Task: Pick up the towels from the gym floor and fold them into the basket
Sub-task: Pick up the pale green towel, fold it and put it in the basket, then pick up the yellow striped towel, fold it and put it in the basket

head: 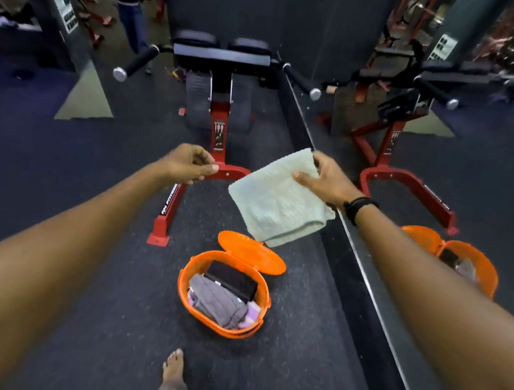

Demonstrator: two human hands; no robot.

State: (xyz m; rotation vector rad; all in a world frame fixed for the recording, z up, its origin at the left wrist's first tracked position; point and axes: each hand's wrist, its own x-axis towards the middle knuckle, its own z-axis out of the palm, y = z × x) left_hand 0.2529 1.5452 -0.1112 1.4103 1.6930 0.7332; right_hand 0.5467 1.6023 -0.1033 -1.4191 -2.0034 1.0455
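A folded pale green towel (276, 200) hangs in the air above and beyond the orange basket (183, 285). My right hand (326, 178) grips the towel's upper right corner, thumb on top. My left hand (190, 163) is held out to the left of the towel, apart from it, fingers pinched together with nothing in them. The basket stands on the dark floor with its lid (250, 256) flipped open at the back. Inside lie a black folded towel (233, 280), a grey one (217, 302) and a lilac one (253, 313).
A red and black gym machine (217, 119) stands just behind the basket, its red foot (163, 219) to the left. A wall mirror (442, 184) runs along the right, reflecting the basket. My bare foot (173, 368) is near the bottom. A person (130, 4) stands far back left.
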